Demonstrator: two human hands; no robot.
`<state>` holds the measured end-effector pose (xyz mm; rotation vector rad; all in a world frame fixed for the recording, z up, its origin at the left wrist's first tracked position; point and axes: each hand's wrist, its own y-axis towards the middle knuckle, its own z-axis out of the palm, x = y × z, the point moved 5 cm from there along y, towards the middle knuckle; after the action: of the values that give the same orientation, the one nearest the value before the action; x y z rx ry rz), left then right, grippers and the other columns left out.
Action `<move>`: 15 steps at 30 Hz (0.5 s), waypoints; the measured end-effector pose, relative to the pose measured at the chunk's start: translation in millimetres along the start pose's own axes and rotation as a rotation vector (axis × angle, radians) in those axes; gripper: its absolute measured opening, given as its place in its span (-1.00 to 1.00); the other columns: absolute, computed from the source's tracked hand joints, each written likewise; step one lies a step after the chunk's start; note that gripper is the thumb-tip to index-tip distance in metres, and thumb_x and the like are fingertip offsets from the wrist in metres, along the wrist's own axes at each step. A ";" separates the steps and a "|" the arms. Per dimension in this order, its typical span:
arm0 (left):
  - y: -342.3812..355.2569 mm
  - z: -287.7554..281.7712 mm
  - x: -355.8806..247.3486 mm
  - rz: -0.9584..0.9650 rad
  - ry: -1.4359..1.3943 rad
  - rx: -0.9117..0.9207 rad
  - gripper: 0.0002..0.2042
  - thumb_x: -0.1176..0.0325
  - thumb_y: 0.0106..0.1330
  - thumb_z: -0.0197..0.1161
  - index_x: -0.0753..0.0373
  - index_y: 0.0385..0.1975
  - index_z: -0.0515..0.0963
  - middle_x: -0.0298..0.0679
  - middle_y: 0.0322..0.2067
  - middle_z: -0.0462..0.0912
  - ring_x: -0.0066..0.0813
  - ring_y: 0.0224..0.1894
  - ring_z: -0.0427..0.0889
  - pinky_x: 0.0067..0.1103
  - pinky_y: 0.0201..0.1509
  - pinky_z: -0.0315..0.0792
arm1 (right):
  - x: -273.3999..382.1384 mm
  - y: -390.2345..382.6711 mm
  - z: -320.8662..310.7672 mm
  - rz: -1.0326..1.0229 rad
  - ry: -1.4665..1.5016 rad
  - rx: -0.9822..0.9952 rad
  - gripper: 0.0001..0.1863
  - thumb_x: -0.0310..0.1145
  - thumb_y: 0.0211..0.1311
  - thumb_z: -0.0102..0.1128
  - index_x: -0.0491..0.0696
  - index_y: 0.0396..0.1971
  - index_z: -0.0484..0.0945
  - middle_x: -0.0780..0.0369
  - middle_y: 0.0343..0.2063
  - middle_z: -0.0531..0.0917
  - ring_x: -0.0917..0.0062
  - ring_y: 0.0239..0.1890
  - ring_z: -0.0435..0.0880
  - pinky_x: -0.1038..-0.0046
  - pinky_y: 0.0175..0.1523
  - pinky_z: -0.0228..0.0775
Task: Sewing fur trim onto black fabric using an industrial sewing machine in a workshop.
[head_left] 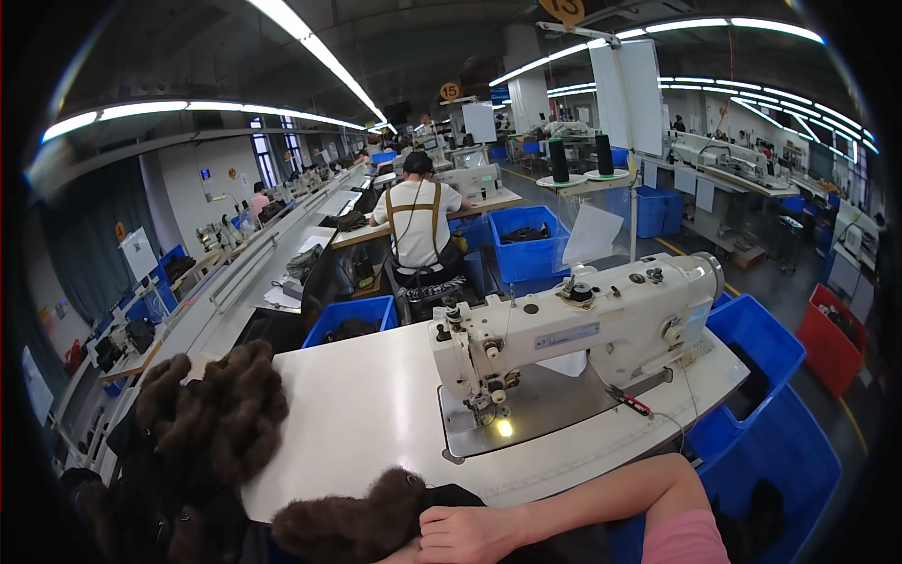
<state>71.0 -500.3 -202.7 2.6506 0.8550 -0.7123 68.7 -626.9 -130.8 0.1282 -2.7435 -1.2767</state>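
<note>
At the lower edge, my right hand (467, 535) is closed, its fingers curled at the edge of a fur-trimmed black cloth piece (352, 524). Thick brown fur runs along this piece, and a small metal ring shows on it. Only a sliver of my left hand (404, 554) appears, low beside the right one; its fingers are hidden. Beyond the hands stands a white sewing machine (601, 315), its lamp lit over the metal plate. A heap of brown fur-trimmed pieces (221, 414) lies at the table's left end.
Red-handled snips (631, 401) lie by the machine on the white table (362, 395). Blue bins (766, 348) stand to the right, a red bin (832, 338) farther off. Black thread cones (559, 162) rise behind the machine. A person (414, 221) sits ahead at another machine.
</note>
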 end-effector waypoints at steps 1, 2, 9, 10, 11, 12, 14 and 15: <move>-0.5 4.1 5.3 -0.010 0.009 0.029 -0.78 0.38 0.06 0.33 0.29 -0.30 0.60 -0.14 -0.42 0.62 -0.12 -0.37 0.62 -0.45 -0.34 0.49 | -1.5 -2.3 -2.4 0.009 -0.007 0.003 -0.83 -0.34 0.06 0.24 -0.07 -0.54 0.46 0.23 -0.62 0.40 0.36 -0.54 0.43 0.34 -0.17 0.31; -4.7 -0.3 -0.4 -0.027 0.030 0.046 -0.78 0.38 0.05 0.33 0.29 -0.30 0.60 -0.13 -0.42 0.62 -0.12 -0.38 0.62 -0.44 -0.34 0.49 | 3.4 -0.9 -4.7 -0.034 0.007 0.032 -0.85 -0.34 0.07 0.24 -0.06 -0.52 0.48 0.25 -0.63 0.40 0.37 -0.55 0.42 0.35 -0.17 0.31; -1.8 -59.9 -53.7 0.156 -0.119 -0.365 -0.96 0.49 0.09 0.29 0.29 -0.48 0.59 -0.09 -0.49 0.61 -0.08 -0.46 0.61 -0.44 -0.46 0.47 | 8.4 4.4 -28.8 -0.026 0.141 -0.135 -0.93 -0.41 0.12 0.21 -0.05 -0.44 0.51 0.30 -0.65 0.39 0.41 -0.58 0.42 0.34 -0.27 0.31; -4.7 -59.1 -51.8 -0.029 -0.290 -0.341 -0.96 0.52 0.14 0.30 0.35 -0.46 0.64 -0.19 -0.50 0.66 -0.36 -0.50 0.62 -0.57 -0.47 0.44 | 15.3 4.6 -29.9 -0.079 0.111 -0.086 -0.92 -0.42 0.13 0.20 -0.05 -0.48 0.49 0.29 -0.65 0.39 0.40 -0.59 0.42 0.34 -0.26 0.31; -6.3 -59.6 -57.3 -0.013 -0.296 -0.318 -0.96 0.52 0.14 0.30 0.35 -0.46 0.64 -0.19 -0.50 0.66 -0.36 -0.50 0.62 -0.57 -0.47 0.44 | 21.7 2.6 -32.7 -0.126 0.075 -0.037 -0.90 -0.42 0.14 0.19 -0.05 -0.52 0.47 0.29 -0.65 0.38 0.39 -0.59 0.42 0.34 -0.26 0.32; -14.4 -52.7 -44.3 -0.279 -0.565 -0.300 -0.92 0.50 0.17 0.31 0.37 -0.40 0.66 -0.26 -0.51 0.66 -0.51 -0.51 0.57 -0.62 -0.47 0.41 | 24.3 -1.4 -33.7 -0.116 0.106 -0.006 -0.83 -0.43 0.17 0.16 -0.04 -0.59 0.44 0.29 -0.67 0.37 0.38 -0.59 0.42 0.34 -0.25 0.32; -32.7 -39.8 -32.2 -0.580 -0.845 -0.255 -0.87 0.47 0.24 0.31 0.38 -0.30 0.69 -0.44 -0.57 0.60 -0.78 -0.51 0.44 -0.71 -0.44 0.36 | 24.3 -19.1 -35.6 -0.087 0.178 -0.011 -0.82 -0.45 0.19 0.13 -0.03 -0.61 0.43 0.29 -0.67 0.37 0.39 -0.59 0.43 0.37 -0.24 0.34; -41.9 -29.2 -39.5 -0.579 -0.940 -0.284 -0.88 0.48 0.21 0.33 0.37 -0.30 0.69 -0.45 -0.61 0.57 -0.77 -0.59 0.38 -0.74 -0.52 0.27 | 31.5 -29.0 -37.4 -0.077 0.218 -0.020 -0.83 -0.46 0.18 0.13 -0.03 -0.59 0.43 0.29 -0.67 0.38 0.39 -0.59 0.43 0.39 -0.24 0.34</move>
<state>28.6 -474.5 -161.4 1.4908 1.2549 -1.6212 43.6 -677.8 -127.1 0.3525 -2.5624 -1.2275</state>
